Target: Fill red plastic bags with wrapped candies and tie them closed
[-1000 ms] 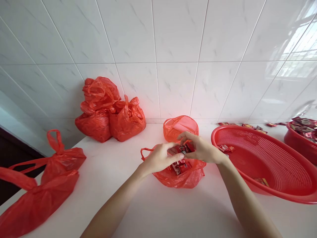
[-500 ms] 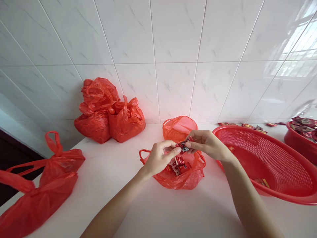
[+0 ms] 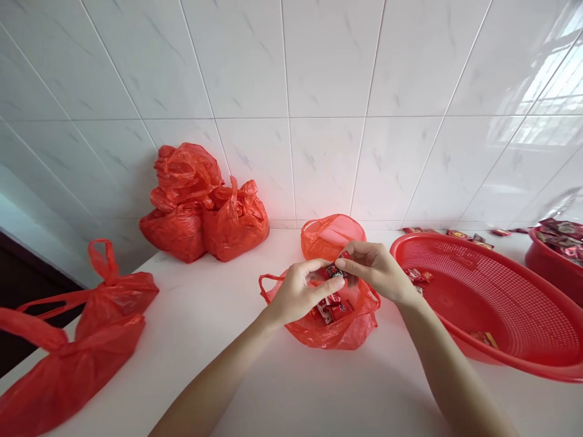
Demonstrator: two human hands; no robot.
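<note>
The white counter (image 3: 282, 388) carried everything. The big red mesh basket (image 3: 501, 303) stood to my right, a few sweets lying in it. Tied red bags (image 3: 200, 212) sat against the tiled wall, and more (image 3: 86, 328) lay at the left edge.

The open red bag (image 3: 334, 332) lay between my wrists, with a second open bag (image 3: 330, 233) just behind it.

My left hand (image 3: 296, 294) and right hand (image 3: 378, 270) met above the open bag's mouth. Each was closed in a thumb-and-forefinger pinch on one wrapped sweet (image 3: 334, 272).

Procedure, as I judged it:
1. Pinch the wrapper by its ends, not its middle.
2. Keep the sweet directly over the bag's mouth, so that a slip lands inside.
3. Keep the wrists clear of the bag's handles.

Limits of view: my fingers covered most of the sweet, so its print was unreadable. The red bowl (image 3: 551, 267) at far right was cut off by the frame. The tied bags' contents were hidden.
</note>
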